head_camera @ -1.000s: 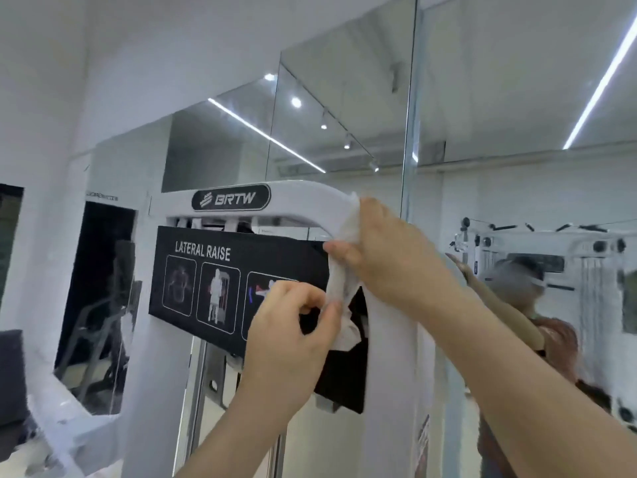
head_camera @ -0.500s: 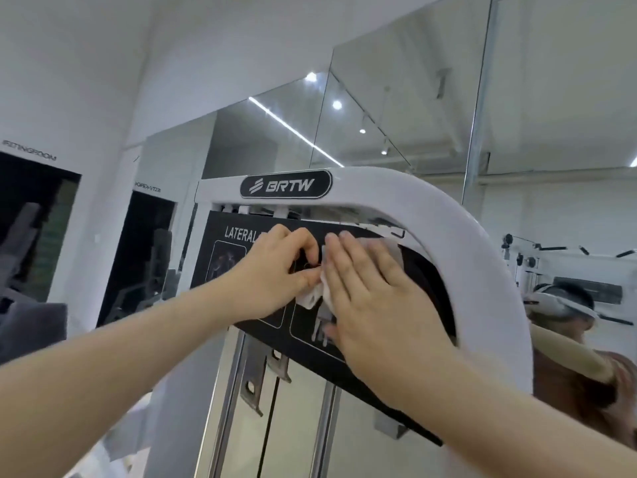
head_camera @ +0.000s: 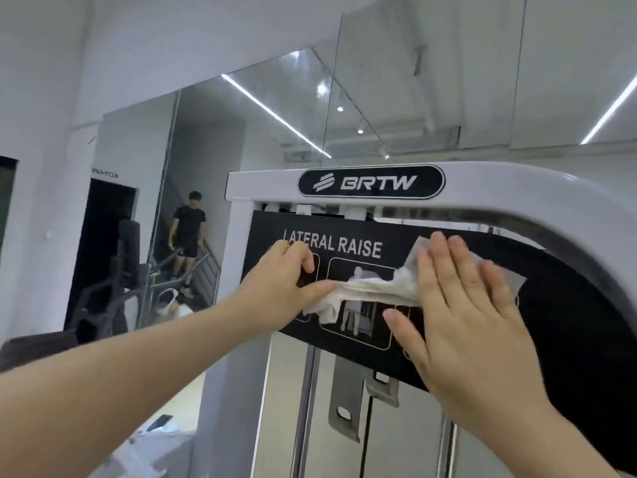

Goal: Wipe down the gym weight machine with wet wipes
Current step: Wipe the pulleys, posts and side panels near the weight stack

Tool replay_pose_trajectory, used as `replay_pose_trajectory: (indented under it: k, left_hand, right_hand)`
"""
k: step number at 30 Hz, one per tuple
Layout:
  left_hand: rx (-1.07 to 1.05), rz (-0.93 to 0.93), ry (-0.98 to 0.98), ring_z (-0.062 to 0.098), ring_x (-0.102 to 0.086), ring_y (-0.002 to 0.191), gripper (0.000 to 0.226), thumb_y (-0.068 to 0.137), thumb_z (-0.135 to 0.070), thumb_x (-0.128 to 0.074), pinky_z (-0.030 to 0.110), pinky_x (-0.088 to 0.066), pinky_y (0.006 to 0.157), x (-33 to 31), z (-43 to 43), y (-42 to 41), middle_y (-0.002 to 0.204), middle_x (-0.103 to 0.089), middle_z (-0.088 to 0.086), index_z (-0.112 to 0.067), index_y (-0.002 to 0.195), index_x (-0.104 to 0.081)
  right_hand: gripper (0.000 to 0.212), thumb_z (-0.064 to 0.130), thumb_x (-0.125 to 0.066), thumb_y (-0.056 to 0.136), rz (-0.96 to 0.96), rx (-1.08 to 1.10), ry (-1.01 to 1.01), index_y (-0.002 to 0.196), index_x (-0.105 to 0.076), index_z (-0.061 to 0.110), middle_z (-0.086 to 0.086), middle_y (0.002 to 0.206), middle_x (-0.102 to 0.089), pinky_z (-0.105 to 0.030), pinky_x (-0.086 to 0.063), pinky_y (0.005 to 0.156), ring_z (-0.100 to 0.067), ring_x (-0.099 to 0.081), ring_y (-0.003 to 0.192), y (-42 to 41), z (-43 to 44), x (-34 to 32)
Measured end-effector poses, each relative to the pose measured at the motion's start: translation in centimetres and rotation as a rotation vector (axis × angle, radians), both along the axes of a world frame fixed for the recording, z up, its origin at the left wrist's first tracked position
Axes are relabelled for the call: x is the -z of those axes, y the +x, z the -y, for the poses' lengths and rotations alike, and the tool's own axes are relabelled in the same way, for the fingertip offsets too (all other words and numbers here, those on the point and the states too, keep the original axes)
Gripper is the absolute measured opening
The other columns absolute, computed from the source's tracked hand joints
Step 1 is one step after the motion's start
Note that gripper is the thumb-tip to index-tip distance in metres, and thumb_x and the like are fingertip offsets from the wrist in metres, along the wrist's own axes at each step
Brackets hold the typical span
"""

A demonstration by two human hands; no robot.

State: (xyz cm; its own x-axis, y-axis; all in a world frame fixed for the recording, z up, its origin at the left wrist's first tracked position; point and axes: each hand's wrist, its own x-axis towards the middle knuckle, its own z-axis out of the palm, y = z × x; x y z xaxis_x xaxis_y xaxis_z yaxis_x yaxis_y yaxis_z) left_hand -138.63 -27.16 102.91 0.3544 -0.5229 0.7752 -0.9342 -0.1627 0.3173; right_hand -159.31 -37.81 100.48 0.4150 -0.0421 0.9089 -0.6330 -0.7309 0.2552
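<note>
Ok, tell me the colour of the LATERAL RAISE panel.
The panel is black with white lettering; head view.

The hands are separating across the placard. The left hand is drawing the pinched end of the wipe toward centre-left, and the right hand is flattening at centre-right. The wipe is stretching between them.
</note>
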Motion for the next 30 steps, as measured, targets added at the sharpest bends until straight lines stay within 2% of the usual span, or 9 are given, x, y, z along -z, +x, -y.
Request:
replay_pose_trajectory:
  k: [6, 8, 11, 14, 17, 21, 23, 26, 30]
  left_hand:
    - [0.027, -0.022, -0.271, 0.012, -0.04, 0.099, 0.018, 0.09, -0.024, -0.059, 0.028, -0.042, 0.084, 2.5, 1.3, -0.1, 0.108, -0.041, -0.007, -0.021, 0.105, -0.049]
    - [0.012, 0.038, -0.263, 0.013, -0.038, 0.104, 0.034, 0.084, -0.017, -0.062, 0.03, -0.043, 0.086, 3.1, 0.8, 1.0, 0.115, -0.038, -0.007, -0.02, 0.114, -0.048]
    - [-0.077, 0.12, -0.157, 0.021, -0.031, 0.118, 0.059, 0.077, -0.021, -0.063, 0.036, -0.044, 0.09, 2.7, 0.2, 1.6, 0.129, -0.031, 0.001, -0.015, 0.13, -0.039]
    - [-0.08, 0.181, -0.095, 0.019, -0.028, 0.121, 0.064, 0.079, -0.032, -0.064, 0.032, -0.043, 0.089, 2.1, -0.2, 2.3, 0.132, -0.026, 0.0, -0.019, 0.134, -0.033]
    - [-0.06, 0.179, -0.077, 0.016, -0.031, 0.115, 0.052, 0.084, -0.035, -0.063, 0.029, -0.04, 0.087, 0.4, -0.6, 3.8, 0.129, -0.03, 0.0, -0.024, 0.126, -0.036]
    - [-0.115, -0.361, -0.55, 0.023, -0.039, 0.114, 0.026, 0.09, -0.02, -0.056, 0.027, -0.029, 0.079, 0.2, 2.0, 3.5, 0.124, -0.042, 0.006, -0.02, 0.116, -0.05]
    - [-0.076, -0.528, -0.712, 0.027, -0.043, 0.114, 0.018, 0.092, -0.017, -0.055, 0.026, -0.03, 0.08, 0.5, 3.2, 3.2, 0.12, -0.046, 0.007, -0.019, 0.11, -0.055]
    - [-0.018, -0.479, -0.733, 0.022, -0.048, 0.107, 0.01, 0.095, -0.019, -0.052, 0.026, -0.037, 0.08, 0.3, 3.2, 3.8, 0.113, -0.045, 0.0, -0.026, 0.102, -0.051]
    - [-0.005, -0.196, -0.545, 0.019, -0.048, 0.088, 0.017, 0.092, -0.016, -0.05, 0.029, -0.036, 0.071, 0.3, 1.8, 5.3, 0.106, -0.042, -0.002, -0.028, 0.102, -0.043]
  right_hand:
    - [0.067, 0.042, -0.013, 0.1, -0.012, 0.096, -0.062, 0.153, -0.018, 0.0, -0.02, 0.161, -0.007, -0.047, 0.001, 0.121, -0.032, -0.002, 0.15, 9.3, -1.7, -3.2]
    - [0.064, 0.03, -0.01, 0.097, -0.145, 0.09, -0.169, 0.152, -0.022, -0.001, -0.02, 0.161, -0.011, -0.047, 0.001, 0.121, -0.032, -0.005, 0.15, 10.7, -1.2, -2.9]
    - [0.059, 0.017, -0.023, 0.09, -0.192, -0.042, -0.254, 0.143, -0.042, 0.0, -0.019, 0.155, -0.032, -0.046, -0.017, 0.117, -0.033, -0.022, 0.147, 9.8, -1.0, -2.8]
    - [0.042, 0.007, -0.051, 0.083, -0.014, -0.142, -0.241, 0.124, -0.058, 0.006, -0.019, 0.13, -0.051, -0.043, -0.041, 0.088, -0.035, -0.047, 0.118, 8.6, -1.3, -3.0]
    - [0.024, 0.005, -0.065, 0.079, 0.019, -0.08, -0.182, 0.103, -0.063, 0.002, -0.017, 0.103, -0.058, -0.036, -0.046, 0.064, -0.029, -0.054, 0.081, 9.5, -2.7, -2.9]
    - [0.047, 0.018, -0.031, 0.091, -0.111, 0.011, -0.13, 0.116, -0.066, -0.002, -0.025, 0.128, -0.059, -0.042, -0.048, 0.085, -0.035, -0.06, 0.096, 13.9, -4.3, -2.2]
    - [0.054, 0.024, -0.03, 0.091, -0.139, 0.033, -0.162, 0.131, -0.058, 0.001, -0.02, 0.141, -0.052, -0.046, -0.042, 0.101, -0.035, -0.056, 0.114, 15.3, -3.7, -2.0]
    - [0.063, 0.033, -0.045, 0.092, -0.213, 0.054, -0.19, 0.149, -0.037, 0.006, -0.013, 0.156, -0.034, -0.046, -0.024, 0.117, -0.029, -0.035, 0.14, 15.6, -2.6, -1.6]
    - [0.053, 0.037, -0.038, 0.099, -0.177, 0.017, -0.182, 0.141, -0.05, 0.006, -0.011, 0.148, -0.047, -0.045, -0.026, 0.117, -0.025, -0.038, 0.141, 13.5, -2.5, -1.2]
